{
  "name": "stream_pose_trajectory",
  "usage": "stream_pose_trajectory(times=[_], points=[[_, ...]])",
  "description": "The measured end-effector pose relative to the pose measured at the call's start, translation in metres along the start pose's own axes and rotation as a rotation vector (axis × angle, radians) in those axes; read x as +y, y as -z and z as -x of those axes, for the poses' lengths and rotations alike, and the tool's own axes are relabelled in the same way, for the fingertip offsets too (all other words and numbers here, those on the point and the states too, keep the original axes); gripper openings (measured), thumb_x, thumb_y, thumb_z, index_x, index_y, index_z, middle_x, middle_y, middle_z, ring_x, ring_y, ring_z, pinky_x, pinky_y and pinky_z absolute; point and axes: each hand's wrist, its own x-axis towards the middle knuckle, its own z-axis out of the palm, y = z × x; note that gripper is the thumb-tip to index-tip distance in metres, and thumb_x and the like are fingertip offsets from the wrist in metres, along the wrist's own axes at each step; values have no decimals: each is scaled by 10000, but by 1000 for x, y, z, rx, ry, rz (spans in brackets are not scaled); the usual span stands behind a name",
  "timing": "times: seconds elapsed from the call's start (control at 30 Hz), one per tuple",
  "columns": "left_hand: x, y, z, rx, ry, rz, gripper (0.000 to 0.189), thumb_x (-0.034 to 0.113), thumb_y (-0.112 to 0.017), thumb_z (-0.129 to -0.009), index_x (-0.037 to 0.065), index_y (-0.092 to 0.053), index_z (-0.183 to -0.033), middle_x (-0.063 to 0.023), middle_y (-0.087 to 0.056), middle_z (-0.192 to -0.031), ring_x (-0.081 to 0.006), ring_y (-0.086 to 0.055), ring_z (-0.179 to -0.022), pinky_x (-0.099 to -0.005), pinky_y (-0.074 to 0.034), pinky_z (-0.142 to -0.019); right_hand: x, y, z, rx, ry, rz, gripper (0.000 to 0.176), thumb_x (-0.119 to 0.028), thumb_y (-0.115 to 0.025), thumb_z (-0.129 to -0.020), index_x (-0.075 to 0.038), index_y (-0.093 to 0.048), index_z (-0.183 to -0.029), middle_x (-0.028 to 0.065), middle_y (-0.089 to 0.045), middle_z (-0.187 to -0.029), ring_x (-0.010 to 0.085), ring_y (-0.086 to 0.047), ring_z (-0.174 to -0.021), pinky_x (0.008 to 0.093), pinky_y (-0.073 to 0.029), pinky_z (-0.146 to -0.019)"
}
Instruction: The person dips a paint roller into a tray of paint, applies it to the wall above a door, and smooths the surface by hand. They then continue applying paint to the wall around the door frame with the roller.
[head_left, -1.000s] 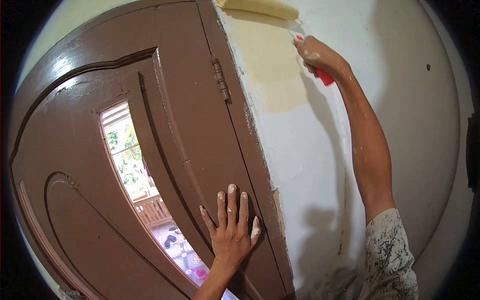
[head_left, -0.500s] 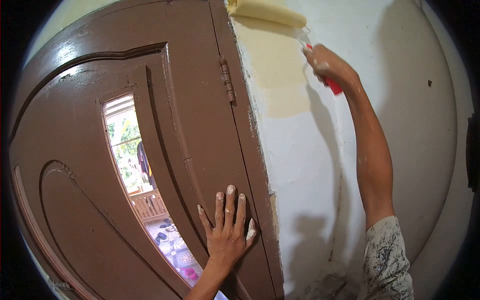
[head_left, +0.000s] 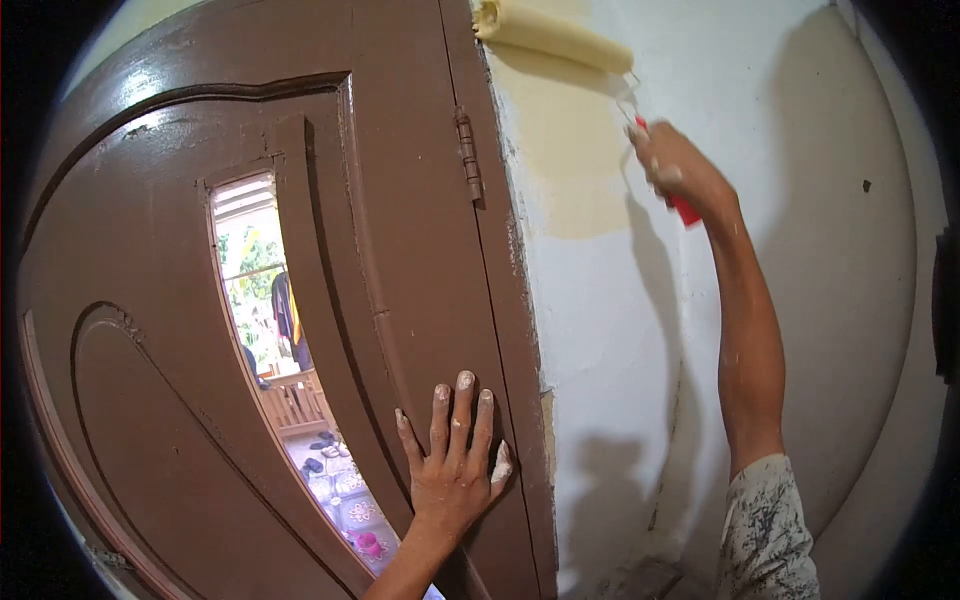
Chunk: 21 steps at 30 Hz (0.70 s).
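My right hand [head_left: 682, 168] is wrapped round the red handle of a paint roller [head_left: 555, 38]. The roller's cream sleeve lies against the wall at the top, its left end close to the brown door frame [head_left: 497, 250]. Below the roller a patch of cream paint [head_left: 575, 180] covers part of the white wall [head_left: 610, 310]. My left hand [head_left: 453, 465] is flat on the brown door [head_left: 390, 260] with its fingers spread, holding nothing. Pale paint marks its fingertips and thumb.
A metal hinge [head_left: 468, 157] joins door and frame. Through the narrow door opening [head_left: 250, 260] show plants, hanging clothes, a wooden railing and a patterned floor. Shadows fall on the wall, which curves away at the right.
The roller and my right hand appear slightly lower and further right in view, and the camera view has shifted a little. My left hand stays on the door.
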Motion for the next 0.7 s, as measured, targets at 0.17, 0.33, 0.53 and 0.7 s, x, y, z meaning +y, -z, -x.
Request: stream_pose_trajectory(times=[0.17, 0.33, 0.53, 0.7], points=[[0, -2, -1, 6, 3, -11, 579, 399, -485, -832, 124, -424, -1337, -117, -250, -1475, -304, -170, -1380, -593, -14, -1086, -6, -6, 46, -6, -171, 45, 414, -274, -400, -910, 130, -476, -860, 265, -591, -693, 286, -578, -458, 397, -466, -407], [0, -3, 0, 25, -12, -50, 577, 405, -487, -829, 116, -437, -1327, -126, -259, -1470, -306, -167, -1381, -590, -7, -1087, -12, 10, 3, 4, -35, 21, 455, -372, -366, -949, -18, -350, -664, 62, -424, -509, 162, -438, -377, 327, -389, -341], [0, -2, 0, 33, 0, -44, 573, 416, -474, -838, 118, -440, -1326, -121, -271, -1467, -304, -164, -1383, -581, -7, -1089, -8, -10, 13, 12, -66, -7, 466, -371, -355, -957, -25, -342, -645, 50, -397, -494, 171, -419, -364, 332, -392, -344], [0, 0, -2, 36, 6, -16, 572, 408, -485, -830, 120, -444, -1322, -109, -279, -1466, -293, -177, -1381, -576, -13, -1091, 42, -49, 105, 94, 96, 205, 445, -317, -354, -969, 94, -500, -882, 293, -563, -795, 447, -557, -743, 472, -470, -692]])
